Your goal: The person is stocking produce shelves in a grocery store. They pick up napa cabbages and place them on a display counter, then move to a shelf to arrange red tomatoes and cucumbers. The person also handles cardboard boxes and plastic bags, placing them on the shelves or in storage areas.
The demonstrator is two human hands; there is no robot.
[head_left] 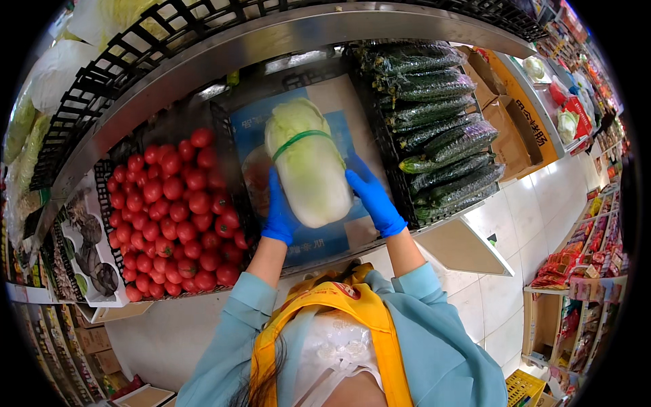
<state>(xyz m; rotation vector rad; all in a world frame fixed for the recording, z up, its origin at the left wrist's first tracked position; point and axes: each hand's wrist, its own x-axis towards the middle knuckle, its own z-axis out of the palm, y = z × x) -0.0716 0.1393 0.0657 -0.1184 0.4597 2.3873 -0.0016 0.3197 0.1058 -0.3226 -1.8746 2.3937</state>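
Note:
A pale napa cabbage [313,183] with a green band [298,141] round its leafy upper part lies lengthwise between my gloved hands. My left hand [279,214], in a blue glove, presses along its left side near the white base. On the opposite side my right hand [375,197], also blue-gloved, presses against the lower right of the cabbage. Most of my left fingers are hidden beside or under it. Beneath is a flattened blue and beige cardboard sheet [298,254] on the display stand. Whether the cabbage touches the sheet I cannot tell.
A black crate of red tomatoes [180,210] stands on the left, with a white box [102,258] of dark produce beyond it. Wrapped cucumbers [444,136] fill the right crate. A metal shelf edge [271,37] crosses the far side. An open cardboard box [515,136] sits farther right.

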